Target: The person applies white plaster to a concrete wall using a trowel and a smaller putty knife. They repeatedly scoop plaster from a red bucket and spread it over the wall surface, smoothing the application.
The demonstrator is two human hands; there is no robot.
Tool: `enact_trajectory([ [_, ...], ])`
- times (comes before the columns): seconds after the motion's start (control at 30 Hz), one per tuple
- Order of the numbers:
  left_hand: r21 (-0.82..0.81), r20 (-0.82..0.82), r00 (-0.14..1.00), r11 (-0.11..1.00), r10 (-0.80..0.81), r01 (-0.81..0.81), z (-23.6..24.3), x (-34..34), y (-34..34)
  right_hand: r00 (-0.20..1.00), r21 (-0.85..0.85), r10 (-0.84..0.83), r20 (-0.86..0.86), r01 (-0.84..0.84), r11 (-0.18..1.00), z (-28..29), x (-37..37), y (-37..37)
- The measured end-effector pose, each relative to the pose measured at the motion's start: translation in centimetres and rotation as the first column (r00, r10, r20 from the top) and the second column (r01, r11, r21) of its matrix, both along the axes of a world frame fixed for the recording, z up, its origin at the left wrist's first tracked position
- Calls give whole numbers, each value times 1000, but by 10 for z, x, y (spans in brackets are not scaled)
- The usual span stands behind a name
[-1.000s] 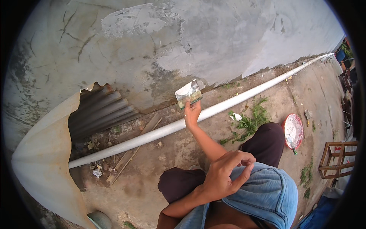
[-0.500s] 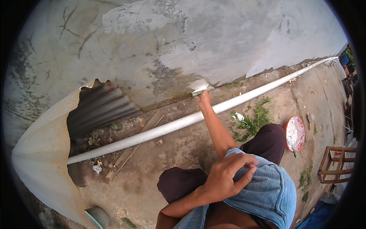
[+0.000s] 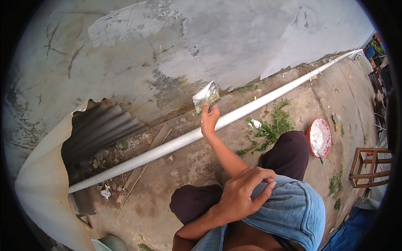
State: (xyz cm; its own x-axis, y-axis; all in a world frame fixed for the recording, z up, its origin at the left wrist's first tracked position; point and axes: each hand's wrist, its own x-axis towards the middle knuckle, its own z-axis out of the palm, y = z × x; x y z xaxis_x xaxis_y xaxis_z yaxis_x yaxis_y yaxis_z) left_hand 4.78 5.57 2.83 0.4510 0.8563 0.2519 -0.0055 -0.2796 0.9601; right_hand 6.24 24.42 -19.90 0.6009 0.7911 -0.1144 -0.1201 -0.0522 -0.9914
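Note:
My right hand reaches out past the white pipe, closed on the edge of a wide putty knife. Its square blade carries white putty, with a green strip along the gripped edge. The blade appears close to the foot of the grey wall; whether it touches is unclear. My left hand lies across my body by the right upper arm and blue sleeve. Its fingers are loosely bent, with a gap between thumb and forefinger, and nothing shows in it.
The white pipe runs along the wall's base. On my right stand a red basin of white putty with a green-handled tool in it, and a wooden frame. Weeds grow nearby. Corrugated sheets lean at left beside thin boards.
My right hand has drawn back from the wall's base and turned, so the putty knife's blade now shows broadly, pointing up. The view has shifted slightly. My left hand stays in place.

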Motion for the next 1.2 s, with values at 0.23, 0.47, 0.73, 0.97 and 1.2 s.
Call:
enact_trajectory([
  [0.23,10,-45,999,1000,-24,25,4,8,4,823,-266,-433,-367,353,897,-117,84,90],
  [0.47,9,-78,997,1000,-8,9,-2,8,7,857,-235,-240,-456,144,961,-104,105,103],
  [0.73,-35,-105,994,999,-21,17,-5,8,11,973,21,-116,-200,123,992,-40,62,82],
  [0.97,-33,-106,994,999,-31,28,-6,18,17,767,-155,-427,-478,404,901,-112,68,54],
  [1.2,-35,-149,988,999,-47,42,-7,17,17,656,-300,-516,-552,421,856,-120,92,102],
])
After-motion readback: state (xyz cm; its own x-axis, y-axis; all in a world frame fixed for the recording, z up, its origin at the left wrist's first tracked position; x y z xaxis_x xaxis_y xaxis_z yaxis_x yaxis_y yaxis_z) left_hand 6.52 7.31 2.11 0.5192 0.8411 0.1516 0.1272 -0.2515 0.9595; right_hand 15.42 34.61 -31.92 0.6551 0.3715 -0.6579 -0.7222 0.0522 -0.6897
